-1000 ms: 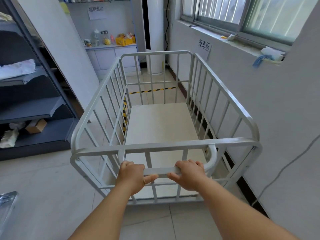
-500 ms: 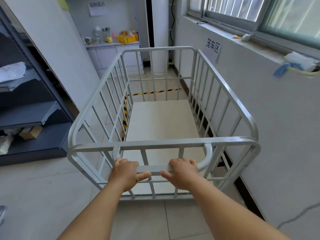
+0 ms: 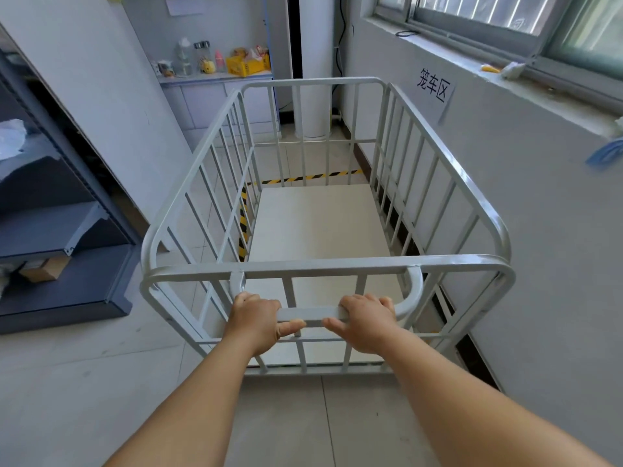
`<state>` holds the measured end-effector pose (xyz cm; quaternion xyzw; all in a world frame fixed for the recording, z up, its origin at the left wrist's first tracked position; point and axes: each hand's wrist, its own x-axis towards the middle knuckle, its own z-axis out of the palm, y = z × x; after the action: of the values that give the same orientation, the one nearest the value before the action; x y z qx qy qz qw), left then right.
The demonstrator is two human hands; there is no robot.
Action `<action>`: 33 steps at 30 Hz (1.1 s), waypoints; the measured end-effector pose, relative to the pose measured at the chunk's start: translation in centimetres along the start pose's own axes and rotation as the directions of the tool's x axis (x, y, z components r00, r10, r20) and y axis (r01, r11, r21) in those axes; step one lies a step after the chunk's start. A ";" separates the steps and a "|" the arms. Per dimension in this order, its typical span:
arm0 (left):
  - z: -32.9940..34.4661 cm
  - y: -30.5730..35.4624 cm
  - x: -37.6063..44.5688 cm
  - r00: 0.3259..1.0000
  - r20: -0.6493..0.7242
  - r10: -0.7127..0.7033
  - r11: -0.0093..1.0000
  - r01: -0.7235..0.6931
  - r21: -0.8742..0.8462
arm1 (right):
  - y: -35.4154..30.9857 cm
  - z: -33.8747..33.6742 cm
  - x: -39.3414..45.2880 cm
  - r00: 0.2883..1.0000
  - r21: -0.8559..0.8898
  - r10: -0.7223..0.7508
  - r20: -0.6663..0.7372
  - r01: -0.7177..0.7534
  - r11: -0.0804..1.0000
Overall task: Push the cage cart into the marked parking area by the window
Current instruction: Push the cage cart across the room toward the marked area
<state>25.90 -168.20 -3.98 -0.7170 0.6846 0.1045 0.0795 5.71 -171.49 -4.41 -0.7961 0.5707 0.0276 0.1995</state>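
Note:
A white metal cage cart point(image 3: 448, 139) with barred sides and a pale floor panel stands in front of me, its right side close along the wall under the window point(image 3: 505, 15). My left hand point(image 3: 258, 320) and my right hand point(image 3: 365, 321) both grip the cart's low push handle point(image 3: 312, 313), one at each end. Yellow-black floor tape point(image 3: 303, 178) shows through the bars, running across ahead of the cart's far end and down along its left side. A paper sign point(image 3: 435, 89) with printed characters hangs on the wall below the window sill.
A dark metal shelf rack point(image 3: 60, 230) stands at left with a cardboard box on its bottom shelf. Ahead are a white cabinet point(image 3: 215, 96) with bottles and a yellow crate, and a white standing column point(image 3: 313, 62). A black baseboard runs along the right wall.
The cart and I have moved forward along the window wall. The sign and cabinet look nearer, and the cross tape now lies close to the cart's far end. Both hands keep their grip.

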 end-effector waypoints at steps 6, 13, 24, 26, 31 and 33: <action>-1.4 -2.0 5.0 0.999 0.026 0.025 1.000 -0.025 -0.006 | -0.8 -1.5 4.9 1.000 0.006 0.027 -0.002 -0.027 1.000; -2.3 -4.3 9.1 0.999 0.014 0.038 0.999 -0.038 0.011 | -2.0 -2.1 9.1 0.999 0.019 0.030 -0.017 -0.030 0.999; -3.2 -5.0 13.0 1.000 0.025 0.014 0.999 -0.013 -0.039 | -1.6 -3.3 13.3 1.000 0.040 0.011 -0.015 -0.011 0.999; -3.2 -5.0 13.5 1.000 0.020 -0.005 0.997 0.007 -0.073 | -1.3 -3.6 13.8 1.000 0.039 0.006 -0.014 -0.005 0.999; -3.1 -4.6 14.3 1.000 -0.018 -0.020 0.996 0.018 -0.092 | -1.0 -4.1 14.9 1.000 0.044 -0.019 0.007 0.019 0.999; -3.2 -4.5 14.4 0.999 -0.017 -0.028 0.993 0.026 -0.117 | -0.9 -4.2 15.1 1.000 0.042 -0.027 0.011 0.026 0.999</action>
<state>31.09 -182.70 -4.78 -0.7306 0.6682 0.1368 0.0324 10.99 -186.31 -4.40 -0.7991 0.5593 0.0176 0.2195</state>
